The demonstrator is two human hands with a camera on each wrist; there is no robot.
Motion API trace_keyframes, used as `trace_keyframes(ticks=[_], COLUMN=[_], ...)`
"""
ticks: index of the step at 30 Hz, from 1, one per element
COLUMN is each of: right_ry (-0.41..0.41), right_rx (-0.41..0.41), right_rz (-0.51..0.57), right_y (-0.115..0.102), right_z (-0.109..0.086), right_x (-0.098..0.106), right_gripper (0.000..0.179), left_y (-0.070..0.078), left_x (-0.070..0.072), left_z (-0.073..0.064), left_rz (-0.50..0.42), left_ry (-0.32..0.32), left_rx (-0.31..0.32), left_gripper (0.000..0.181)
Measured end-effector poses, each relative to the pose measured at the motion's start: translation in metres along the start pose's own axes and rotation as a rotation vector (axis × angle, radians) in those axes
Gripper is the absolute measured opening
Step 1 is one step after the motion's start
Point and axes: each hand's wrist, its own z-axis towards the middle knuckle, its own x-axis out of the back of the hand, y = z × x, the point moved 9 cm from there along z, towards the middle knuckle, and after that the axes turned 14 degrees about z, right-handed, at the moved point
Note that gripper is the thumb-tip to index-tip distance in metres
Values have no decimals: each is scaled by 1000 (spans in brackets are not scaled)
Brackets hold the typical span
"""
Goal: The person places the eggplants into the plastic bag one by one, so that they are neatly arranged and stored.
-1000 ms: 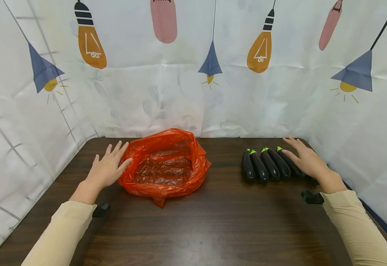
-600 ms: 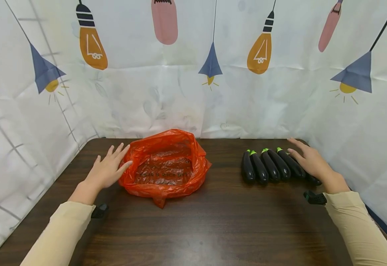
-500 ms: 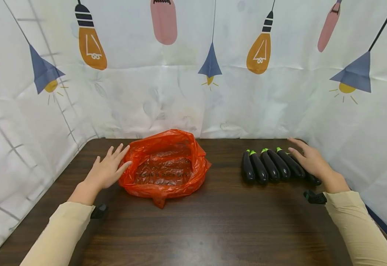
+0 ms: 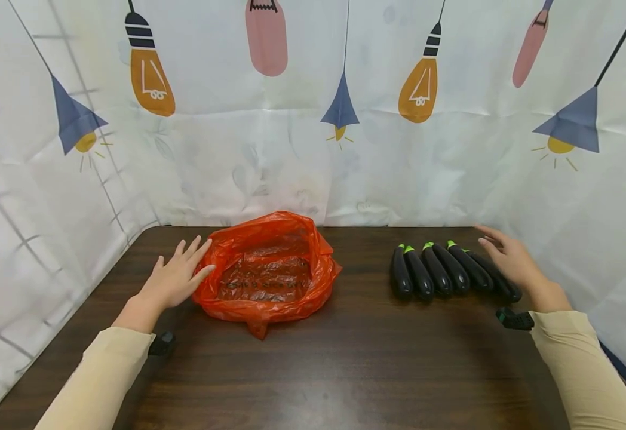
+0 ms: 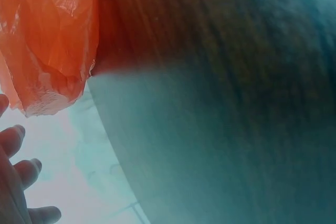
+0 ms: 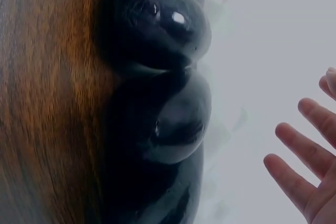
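Observation:
An orange-red plastic bag [image 4: 267,310] stands with its mouth spread wide on the dark wooden table, left of the middle. Beside its left rim hovers my left hand [image 4: 173,278], fingers straight and spread, holding nothing. In the left wrist view the bag [image 5: 47,35] shows near the fingertips. Several dark eggplants [image 4: 435,270] with green stem ends lie side by side at the right. My right hand [image 4: 514,260] is held above and just right of the last eggplant [image 4: 498,279], with nothing in it. The right wrist view shows its spread fingers [image 6: 299,145] apart from the eggplants [image 6: 173,114].
White cloth [image 4: 270,161] printed with lamps and bulbs hangs behind the table and along both sides. The brown table [image 4: 318,370] runs in front of the bag and the eggplants. A dark camera mount [image 4: 514,318] sits at the right wrist, another [image 4: 161,343] at the left.
My right hand has moved to the right, off the rightmost eggplants, which now show more fully. The left hand, the bag and the eggplants stay in place; the head view shifts slightly.

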Motion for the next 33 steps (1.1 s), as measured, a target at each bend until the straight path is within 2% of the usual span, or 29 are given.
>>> trace_keyframes(ticks=[9,17,33], right_ry=[20,34,7], right_rx=[-35,-12,-57], right_rz=[-10,-26,-40], right_y=[13,19,37], right_z=[0,-3,-6], right_x=[7,9,10], right_gripper=[53,50,49], left_y=[2,1,3], left_x=[-1,-3,-7], left_z=[-2,-2,-3], left_rz=[9,0,11], left_ry=[-2,-11,-23], left_rx=[-6,-11,-23], left_gripper=[76,75,77])
